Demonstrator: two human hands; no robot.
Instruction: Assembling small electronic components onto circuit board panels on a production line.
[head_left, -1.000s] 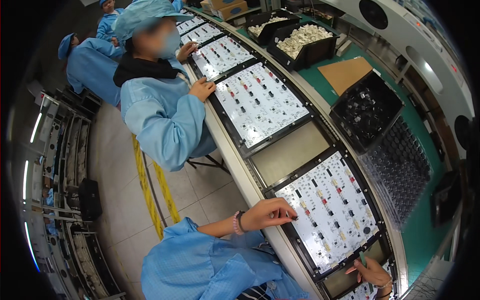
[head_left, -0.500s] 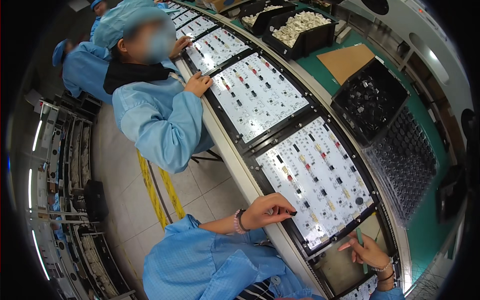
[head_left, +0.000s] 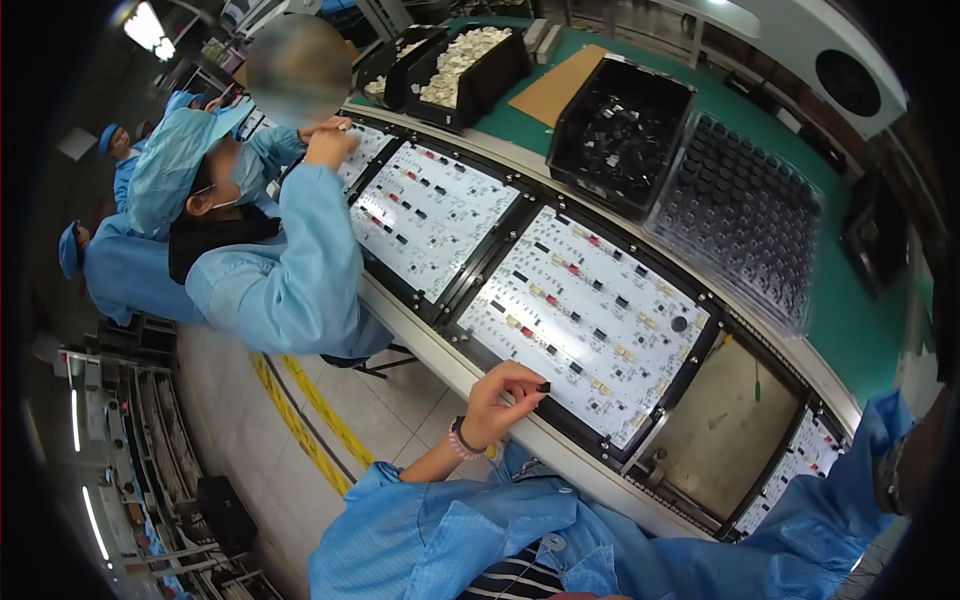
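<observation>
My left hand [head_left: 503, 405], with a beaded bracelet at its wrist, pinches a small black connector [head_left: 544, 388] between thumb and fingertips. It hovers at the near edge of a white circuit board [head_left: 590, 325] in a black frame, which carries rows of black, red and cream connectors and a round black part [head_left: 680, 324]. Toward the right rim stretches my right arm in a blue sleeve. My right hand [head_left: 918, 460] is dark and partly cut off there, its fingers not made out, near the clear tray [head_left: 745, 215] of round black parts.
Behind the boards stand a black bin [head_left: 622, 135] of small black parts, bins of cream parts [head_left: 465, 65] and a brown cardboard sheet [head_left: 560, 85]. A bare plate [head_left: 715, 430] with a small green thing [head_left: 757, 390] lies between framed boards. A co-worker [head_left: 280, 250] works at my left.
My right hand has left the bare plate and swung out to the right rim. My left hand still holds the black connector by the board's near edge. The view has turned rightward.
</observation>
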